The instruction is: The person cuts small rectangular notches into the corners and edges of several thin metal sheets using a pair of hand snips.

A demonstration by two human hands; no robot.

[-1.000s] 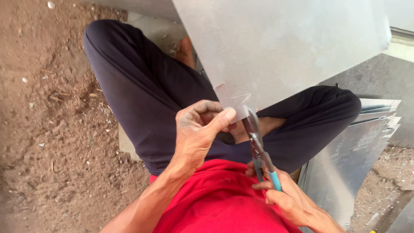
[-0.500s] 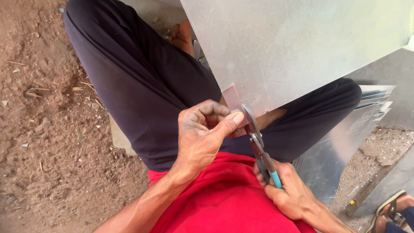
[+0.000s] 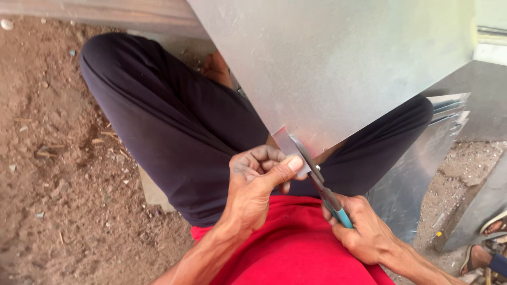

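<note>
Red cloth of a shirt (image 3: 285, 248) fills the bottom of the view, where a seated person works with both hands over crossed legs. The right hand (image 3: 364, 232) is closed around the teal-sleeved handles of a pair of tin snips (image 3: 317, 182), whose dark blades angle up and to the left into the lower edge of a large sheet of grey metal (image 3: 338, 63). The left hand (image 3: 259, 182) is closed in a pinch, thumb pressed on top, gripping a narrow strip (image 3: 289, 148) of the same metal that curls away from the sheet just beside the blades. The blades meet the sheet at its lowest corner, right above the person's lap.

Dark trousers (image 3: 169, 116) cover the folded legs beneath the sheet, one knee raised to the upper left, the other out to the right. A bare foot (image 3: 216, 68) shows just behind the left edge of the sheet. More flat metal sheets (image 3: 422, 169) lean stacked to the right of the knee. Brown earth (image 3: 58, 174), scattered with small stones and scraps, spreads across the left side. At the lower right corner, another person's sandalled foot (image 3: 494, 224) rests on the ground, well apart from the work.
</note>
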